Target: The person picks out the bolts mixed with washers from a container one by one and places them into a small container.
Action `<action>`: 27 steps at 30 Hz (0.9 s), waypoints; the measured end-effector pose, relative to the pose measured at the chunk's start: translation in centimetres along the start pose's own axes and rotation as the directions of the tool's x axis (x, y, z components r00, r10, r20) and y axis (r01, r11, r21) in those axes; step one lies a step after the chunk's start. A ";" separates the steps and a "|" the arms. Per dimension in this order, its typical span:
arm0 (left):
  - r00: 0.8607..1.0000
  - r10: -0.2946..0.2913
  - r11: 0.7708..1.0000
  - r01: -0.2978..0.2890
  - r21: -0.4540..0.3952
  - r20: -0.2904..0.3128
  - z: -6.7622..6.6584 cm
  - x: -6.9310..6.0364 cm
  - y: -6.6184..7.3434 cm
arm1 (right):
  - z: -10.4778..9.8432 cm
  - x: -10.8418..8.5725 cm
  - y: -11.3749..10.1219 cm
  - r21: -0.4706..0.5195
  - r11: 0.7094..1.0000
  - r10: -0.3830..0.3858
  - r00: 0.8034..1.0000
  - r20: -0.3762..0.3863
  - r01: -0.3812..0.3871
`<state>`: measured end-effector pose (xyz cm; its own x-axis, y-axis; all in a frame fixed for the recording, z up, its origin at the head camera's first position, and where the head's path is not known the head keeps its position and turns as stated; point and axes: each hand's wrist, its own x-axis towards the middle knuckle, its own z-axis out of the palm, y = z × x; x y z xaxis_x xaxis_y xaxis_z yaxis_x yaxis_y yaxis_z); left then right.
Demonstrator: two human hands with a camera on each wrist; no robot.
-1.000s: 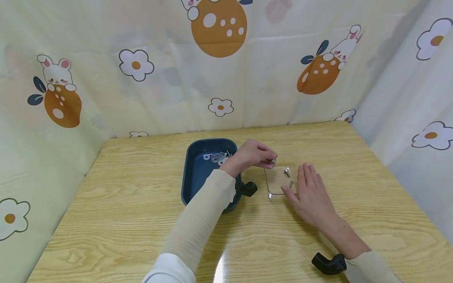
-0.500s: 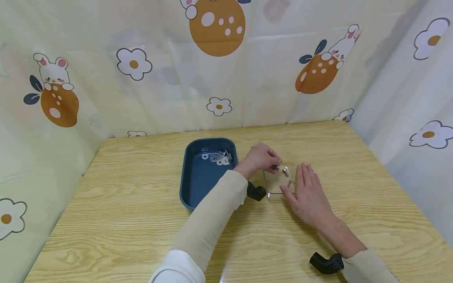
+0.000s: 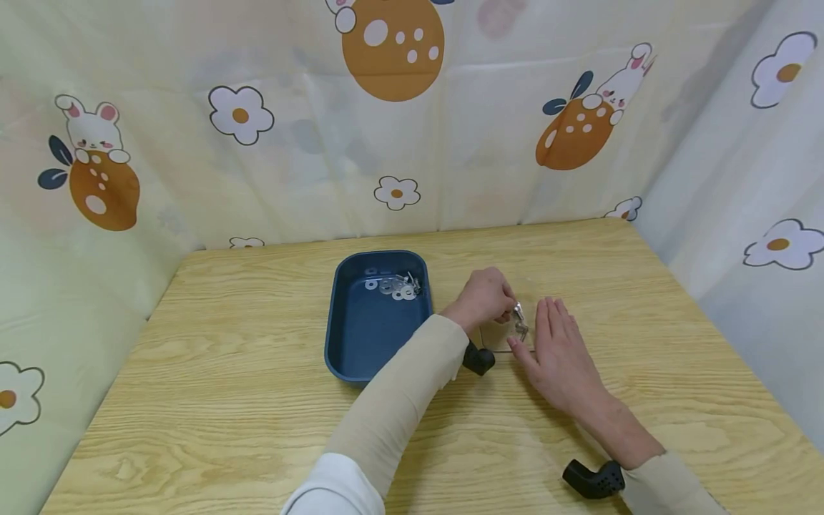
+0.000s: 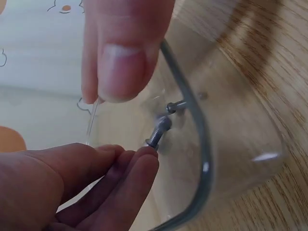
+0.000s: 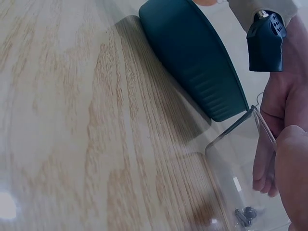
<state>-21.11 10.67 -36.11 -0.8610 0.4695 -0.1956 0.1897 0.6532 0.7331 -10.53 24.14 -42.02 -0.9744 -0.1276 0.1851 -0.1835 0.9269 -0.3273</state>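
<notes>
A clear plastic box [image 3: 498,342] stands on the table, also filling much of the left wrist view. My left hand [image 3: 484,295] is over the box and pinches a small metal bolt [image 4: 155,136] at its fingertips; part of the grip is hidden. Inside the box lies a slim screw [image 4: 177,106], close to the pinched bolt. Along the box's right side rests my right hand [image 3: 563,357], its fingers straight and its thumb [image 4: 122,67] at the near rim. In the right wrist view, small metal pieces [image 5: 245,215] show through the box wall.
To the left is a dark blue tray [image 3: 360,350] with several washers [image 3: 404,292] and small screws in its far right corner. A black curved piece [image 3: 594,479] is worn on each wrist. Behind the wooden table [image 3: 225,400] hangs a patterned curtain [image 3: 290,179].
From beside the tray, my left hand has moved right and slightly nearer, over the box, carrying the bolt. The metal pieces now appear closer together. My right hand has stayed in place.
</notes>
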 end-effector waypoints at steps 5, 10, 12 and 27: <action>0.999 -0.047 0.990 0.046 -0.136 -0.006 -0.4 -0.1 0.0 | 0.0 0.1 -0.1 -0.006 1.000 -0.012 1.000 -0.003 0.012; 0.998 -0.063 0.958 0.057 -0.280 -0.009 -1.0 -0.2 -0.1 | 0.0 0.1 -0.3 -0.006 1.000 -0.013 1.000 0.002 0.013; 0.998 -0.053 0.947 0.046 -0.318 -0.013 -1.3 -0.2 -0.2 | 0.0 0.1 -0.3 -0.005 1.000 -0.008 1.000 0.004 0.008; 0.997 -0.076 0.896 0.058 -0.440 -0.024 -4.6 -1.2 -2.0 | -0.9 0.2 -0.8 -0.024 1.000 -0.012 1.000 0.001 0.012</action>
<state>-22.63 6.05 -34.38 -0.8840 0.4040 -0.2354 -0.0876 0.3514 0.9321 -10.48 23.64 -40.85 -0.9723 -0.1389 0.1878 -0.1919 0.9334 -0.3032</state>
